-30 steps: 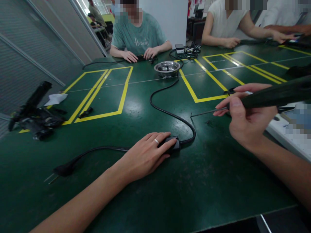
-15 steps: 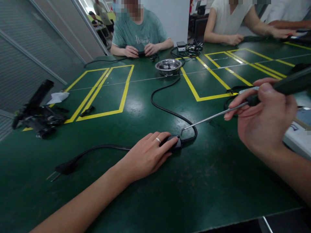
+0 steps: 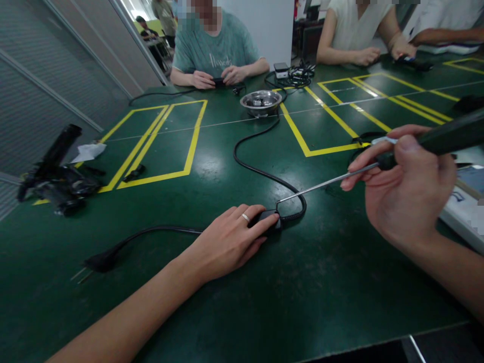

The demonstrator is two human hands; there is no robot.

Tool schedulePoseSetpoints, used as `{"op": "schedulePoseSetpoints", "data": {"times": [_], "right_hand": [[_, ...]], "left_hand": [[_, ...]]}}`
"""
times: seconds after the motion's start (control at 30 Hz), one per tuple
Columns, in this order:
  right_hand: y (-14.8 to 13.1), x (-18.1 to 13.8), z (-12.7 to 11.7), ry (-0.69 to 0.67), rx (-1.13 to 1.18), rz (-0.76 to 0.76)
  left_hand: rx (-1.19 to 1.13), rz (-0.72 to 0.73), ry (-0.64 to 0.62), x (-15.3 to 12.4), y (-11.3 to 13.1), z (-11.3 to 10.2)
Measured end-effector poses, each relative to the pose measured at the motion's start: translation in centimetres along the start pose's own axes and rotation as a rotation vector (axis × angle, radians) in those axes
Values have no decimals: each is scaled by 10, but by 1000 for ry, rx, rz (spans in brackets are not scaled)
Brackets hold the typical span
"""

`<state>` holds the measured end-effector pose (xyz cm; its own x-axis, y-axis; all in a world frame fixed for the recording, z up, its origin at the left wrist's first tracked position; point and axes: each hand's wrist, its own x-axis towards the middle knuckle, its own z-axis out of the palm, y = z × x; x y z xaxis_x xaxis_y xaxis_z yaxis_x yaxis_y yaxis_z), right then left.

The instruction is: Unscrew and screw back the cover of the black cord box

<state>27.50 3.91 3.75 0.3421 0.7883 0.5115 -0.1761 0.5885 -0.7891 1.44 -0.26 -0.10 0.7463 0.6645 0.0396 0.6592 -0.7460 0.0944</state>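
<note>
On the green table my left hand [image 3: 230,239] is closed over a small black box [image 3: 275,222] in line with a black cord, holding it down. From one side the cord [image 3: 260,174] curves away in loops; from the other it runs to a two-pin plug [image 3: 101,261]. My right hand [image 3: 412,181] grips the dark handle of a hook tool [image 3: 325,183], a thin metal shaft with a bent tip. That tip is at the box's far right edge, close to where the cord enters; whether it touches is unclear.
Beyond the box stands a metal bowl [image 3: 260,103] with small parts inside. Black items in plastic [image 3: 64,181] lie at left, near yellow tape [image 3: 189,151]. A coiled cable heap [image 3: 298,75] sits at the back. Co-workers [image 3: 219,50] sit across the table. A white object [image 3: 459,212] is at right.
My right hand has moved slightly left, bringing the hooked tip from beside the cord to the box's edge. My left hand keeps its place. A co-worker's hand at right has drawn inward.
</note>
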Motion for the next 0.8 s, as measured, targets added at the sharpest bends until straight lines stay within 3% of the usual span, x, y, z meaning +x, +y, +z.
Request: {"op": "schedulePoseSetpoints", "data": {"times": [0.8], "right_hand": [[-5,-4,0,-87,45,22]], "left_hand": [[-27,-13,16,2,0,2]]}}
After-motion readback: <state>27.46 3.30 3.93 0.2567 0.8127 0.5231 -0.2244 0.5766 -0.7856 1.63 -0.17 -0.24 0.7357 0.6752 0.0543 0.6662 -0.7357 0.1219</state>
